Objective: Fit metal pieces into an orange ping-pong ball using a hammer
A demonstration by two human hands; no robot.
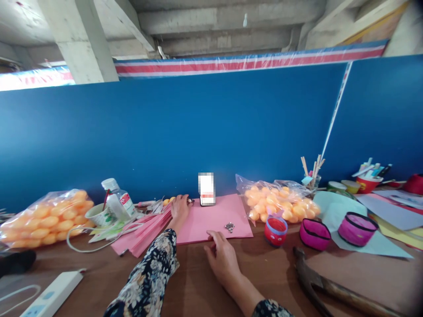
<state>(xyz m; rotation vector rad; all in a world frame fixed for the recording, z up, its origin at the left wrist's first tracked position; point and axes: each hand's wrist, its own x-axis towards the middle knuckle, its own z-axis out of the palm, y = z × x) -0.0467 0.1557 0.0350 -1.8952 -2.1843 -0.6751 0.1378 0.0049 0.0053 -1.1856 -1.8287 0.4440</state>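
My left hand (180,208) reaches forward over the left side of a stack of pink paper (214,222). Its fingers are curled down, and a small dark, shiny thing (191,200) shows at the fingertips, too small to name. Folded pink sheets (145,233) lie left of that wrist. My right hand (225,259) is at the near edge of the stack, fingers apart and slightly bent, holding nothing. Just beyond its fingers, a little heap of silvery metal bits (229,227) lies on the paper. A phone (207,193) with a blurred screen stands at the back.
Bags of orange balls (49,218) stand left and right, beside a bottle (117,198) and a paper cup (101,215). Rightward are a red cup (276,230), magenta round pouches (315,233) and a hammer (330,286). A power strip (53,295) lies front left; a blue partition (211,123) rises behind.
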